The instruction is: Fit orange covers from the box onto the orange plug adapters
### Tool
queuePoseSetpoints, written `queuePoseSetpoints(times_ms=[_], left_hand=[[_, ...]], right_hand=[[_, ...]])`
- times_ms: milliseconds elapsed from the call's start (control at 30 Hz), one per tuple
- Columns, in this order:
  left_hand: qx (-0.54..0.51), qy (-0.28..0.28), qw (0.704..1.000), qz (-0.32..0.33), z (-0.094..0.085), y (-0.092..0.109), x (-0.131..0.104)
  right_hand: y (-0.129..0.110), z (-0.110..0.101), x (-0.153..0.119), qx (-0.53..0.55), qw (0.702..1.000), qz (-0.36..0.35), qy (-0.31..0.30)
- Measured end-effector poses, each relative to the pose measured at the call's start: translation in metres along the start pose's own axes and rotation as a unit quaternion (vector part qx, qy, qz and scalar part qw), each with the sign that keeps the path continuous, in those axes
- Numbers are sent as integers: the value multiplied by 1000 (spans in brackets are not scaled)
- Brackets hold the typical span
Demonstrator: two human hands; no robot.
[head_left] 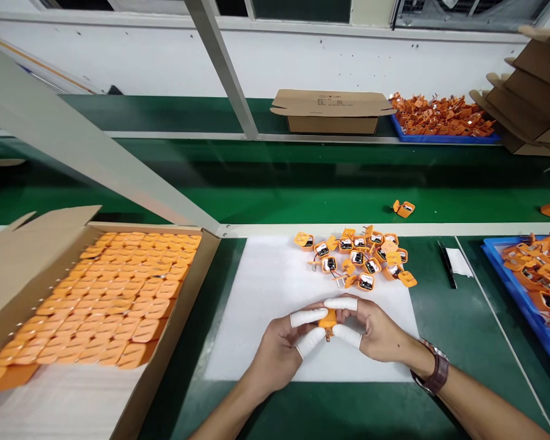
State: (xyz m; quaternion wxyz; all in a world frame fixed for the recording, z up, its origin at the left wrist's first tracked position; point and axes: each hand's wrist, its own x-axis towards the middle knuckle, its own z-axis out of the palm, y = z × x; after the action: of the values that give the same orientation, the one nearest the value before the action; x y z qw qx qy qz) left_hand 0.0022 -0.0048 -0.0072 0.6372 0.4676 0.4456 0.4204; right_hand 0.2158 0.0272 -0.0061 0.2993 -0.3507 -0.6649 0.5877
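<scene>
Between my two hands is a small orange plastic case (pixel 329 322), held over the white sheet (pixel 256 293). My left hand (pixel 282 348) grips its left side with thumb and fingers. My right hand (pixel 371 327) closes on its right side. White finger covers are on the thumb and a finger of each hand. A small bit sticks out at the case's lower end; its kind is too small to make out. Just beyond my hands lies a loose group of orange cases (pixel 357 256), several with lids open and dark parts and wires inside.
At left stands an open cardboard box (pixel 183 330) with rows of orange cases (pixel 119 293). A blue tray (pixel 513 293) of orange parts is at right, near a black pen (pixel 447 266). Single cases (pixel 406 209) lie on the green belt (pixel 279 205). The shelf behind holds cartons (pixel 332 122) and another blue tray (pixel 449 139).
</scene>
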Motion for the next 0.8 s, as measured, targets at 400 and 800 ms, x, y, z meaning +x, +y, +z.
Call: queuePoseSetpoints(times_ms=[400,800], left_hand=[[2,29,1000,0,1,-2,3],[-24,29,999,-29,0,-7,4]], right_hand=[[14,8,1,-8,999,-12,42],[-78,-79,11,-405,907,-69,97]])
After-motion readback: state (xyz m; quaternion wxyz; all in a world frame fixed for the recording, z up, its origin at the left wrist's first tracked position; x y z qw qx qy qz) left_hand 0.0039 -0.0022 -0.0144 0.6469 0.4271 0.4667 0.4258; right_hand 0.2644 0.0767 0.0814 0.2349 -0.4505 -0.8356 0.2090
